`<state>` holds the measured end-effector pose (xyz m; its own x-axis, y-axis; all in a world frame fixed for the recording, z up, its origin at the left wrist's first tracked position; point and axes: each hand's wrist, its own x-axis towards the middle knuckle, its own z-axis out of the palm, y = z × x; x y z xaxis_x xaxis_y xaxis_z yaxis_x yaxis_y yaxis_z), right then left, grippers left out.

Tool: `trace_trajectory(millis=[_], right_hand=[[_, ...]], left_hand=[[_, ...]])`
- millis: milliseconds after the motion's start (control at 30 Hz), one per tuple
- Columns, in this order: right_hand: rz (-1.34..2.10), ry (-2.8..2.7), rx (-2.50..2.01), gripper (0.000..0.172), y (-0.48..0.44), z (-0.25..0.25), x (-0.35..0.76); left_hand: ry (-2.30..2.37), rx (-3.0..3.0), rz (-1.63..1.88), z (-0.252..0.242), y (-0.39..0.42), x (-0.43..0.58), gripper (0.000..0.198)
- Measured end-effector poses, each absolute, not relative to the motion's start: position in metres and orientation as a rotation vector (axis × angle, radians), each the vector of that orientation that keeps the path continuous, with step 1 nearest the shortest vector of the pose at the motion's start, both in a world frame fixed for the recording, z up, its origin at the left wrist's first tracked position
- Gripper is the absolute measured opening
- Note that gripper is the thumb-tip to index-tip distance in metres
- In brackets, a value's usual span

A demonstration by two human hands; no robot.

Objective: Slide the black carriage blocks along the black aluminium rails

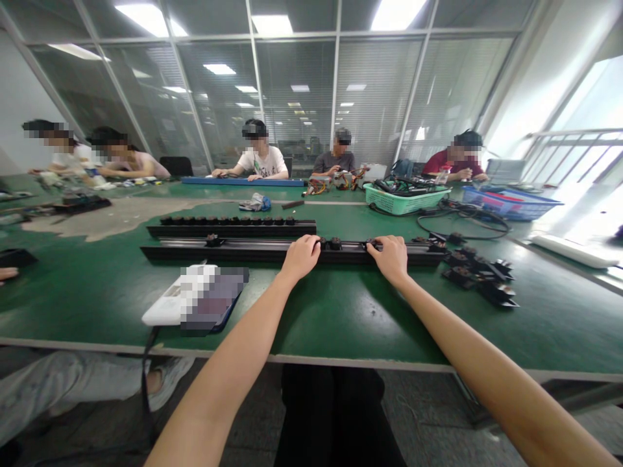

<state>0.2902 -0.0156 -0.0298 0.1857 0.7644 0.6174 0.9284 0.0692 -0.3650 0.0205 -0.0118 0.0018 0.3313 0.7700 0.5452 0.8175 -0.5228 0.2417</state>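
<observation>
The worktop (331,318) was green, with a greyish-tan patch (92,217) toward its far left corner and a pale near edge (341,361). The front rail (335,257) was black with a silvery strip; the rear rail (233,231) was black too, as were the small parts (494,290) toward the right edge. Toward the far edge, the long bar (243,182) was blue, the cloth (256,203) blue and grey, one basket (409,203) mint green and the other basket (516,207) blue.

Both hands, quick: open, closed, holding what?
Left hand: curled on the near black rail; grip closed or not cannot be told.
Right hand: fingers at a small black part on that rail; whether gripped cannot be told.
</observation>
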Motion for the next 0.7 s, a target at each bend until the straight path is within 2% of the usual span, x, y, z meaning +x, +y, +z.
trace_trajectory(millis=[700], right_hand=[[-0.32,-1.646,-1.803,0.03,-0.0213,-0.0194,0.2877]], left_hand=[[-1.498,-2.503,-0.967,0.0029,-0.0125,0.021,0.032]])
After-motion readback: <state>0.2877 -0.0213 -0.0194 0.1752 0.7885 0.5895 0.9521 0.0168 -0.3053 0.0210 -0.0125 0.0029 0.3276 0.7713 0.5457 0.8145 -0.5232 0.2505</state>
